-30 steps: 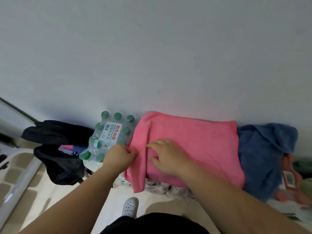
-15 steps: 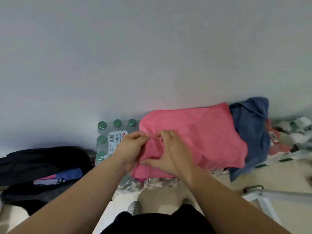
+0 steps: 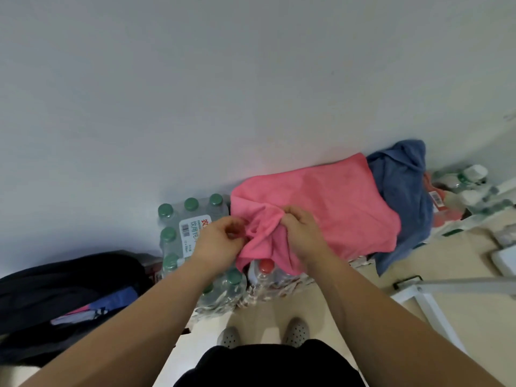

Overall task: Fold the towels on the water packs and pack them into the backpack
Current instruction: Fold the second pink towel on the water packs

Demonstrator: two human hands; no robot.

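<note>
A pink towel (image 3: 329, 208) lies spread over the water packs (image 3: 181, 219) against the wall. My left hand (image 3: 220, 241) pinches its bunched near-left edge. My right hand (image 3: 301, 233) grips the same bunched cloth just to the right. A crumpled blue towel (image 3: 402, 196) lies at the pink towel's right side, partly hanging toward the floor. The black backpack (image 3: 55, 286) sits open on the floor at the left, with pink and blue cloth (image 3: 95, 308) showing inside it.
A white wall rises directly behind the packs. A white metal frame (image 3: 435, 291) stands on the floor at the right. More bottles and packaging (image 3: 469, 185) lie at the far right. My feet in grey perforated shoes (image 3: 296, 331) stand just before the packs.
Both hands have gathered the pink towel's near-left edge into a bunch and lifted it, uncovering red-capped bottles below. The view has swung to the right.
</note>
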